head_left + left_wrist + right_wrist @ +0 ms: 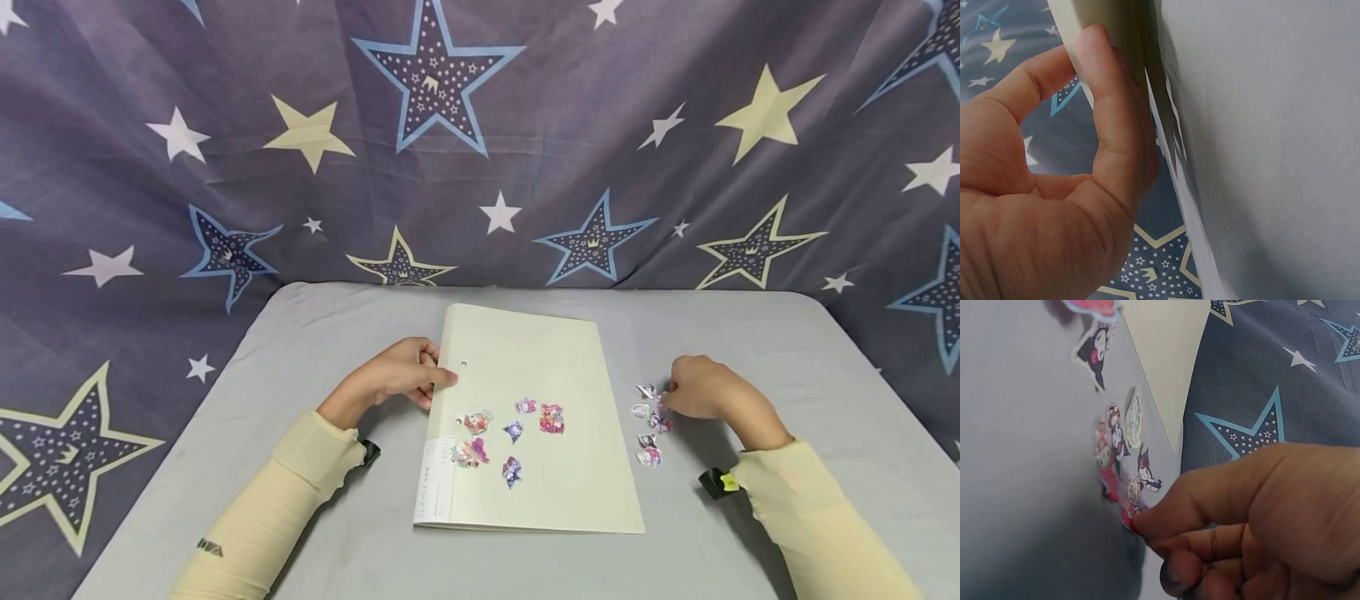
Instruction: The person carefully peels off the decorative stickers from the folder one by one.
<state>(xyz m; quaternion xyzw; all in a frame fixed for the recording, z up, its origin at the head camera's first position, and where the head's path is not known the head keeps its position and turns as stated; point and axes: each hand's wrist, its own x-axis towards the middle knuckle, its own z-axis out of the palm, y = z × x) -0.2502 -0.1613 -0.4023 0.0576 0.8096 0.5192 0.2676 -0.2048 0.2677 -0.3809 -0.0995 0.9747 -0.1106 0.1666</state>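
A cream clip file folder lies closed on the table, its spine toward the left. My left hand grips the spine edge, the thumb on the cover and the fingers against the side; the left wrist view shows this grip close up on the folder. Several cartoon stickers, among them a pink square sticker, lie on the cover's lower half. Right of the folder, my right hand pinches a small cartoon sticker between thumb and finger, among other loose stickers.
A grey cloth covers the table. Behind it hangs a dark star-patterned curtain. Two small holes show along the folder's spine side, and a white printed label wraps its lower left corner.
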